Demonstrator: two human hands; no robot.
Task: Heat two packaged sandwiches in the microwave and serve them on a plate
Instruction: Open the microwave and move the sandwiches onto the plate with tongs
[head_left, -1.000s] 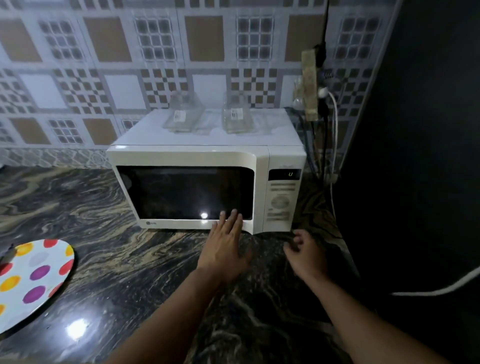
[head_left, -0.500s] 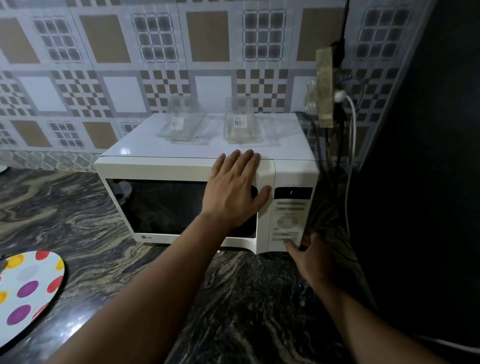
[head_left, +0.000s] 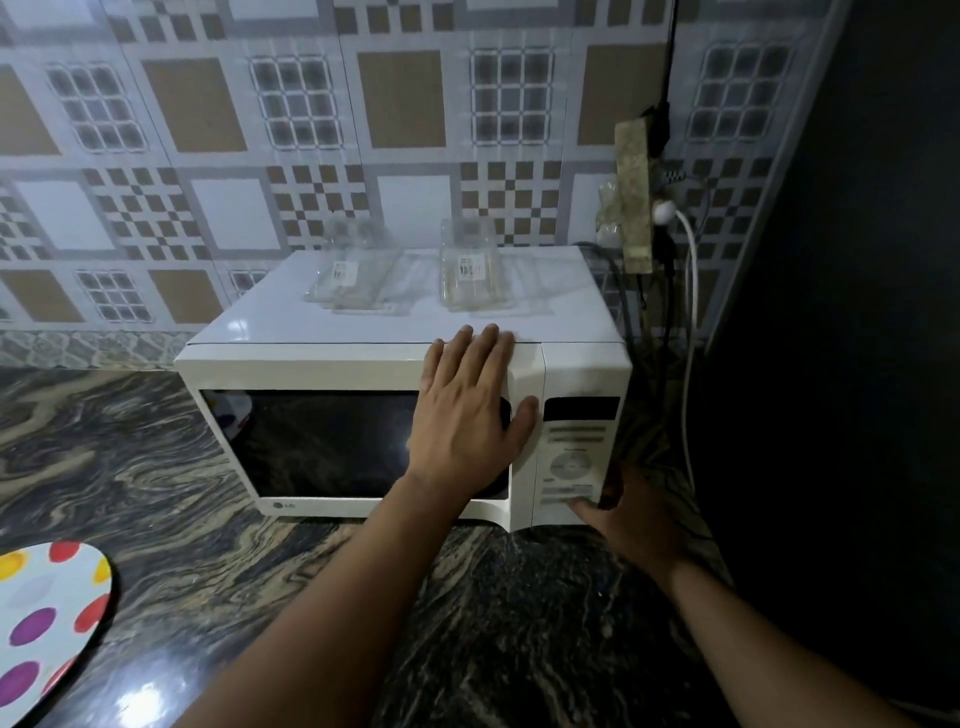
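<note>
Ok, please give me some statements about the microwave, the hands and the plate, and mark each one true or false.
1. The microwave door is shut. True.
2. The left hand lies flat on the door's right side. True.
3. The right hand rests on top of the microwave. False: it is at the bottom of the control panel.
4. Two clear empty packages stand on the microwave. True.
5. The spotted plate sits on top of the microwave. False: it lies on the counter, at the left.
</note>
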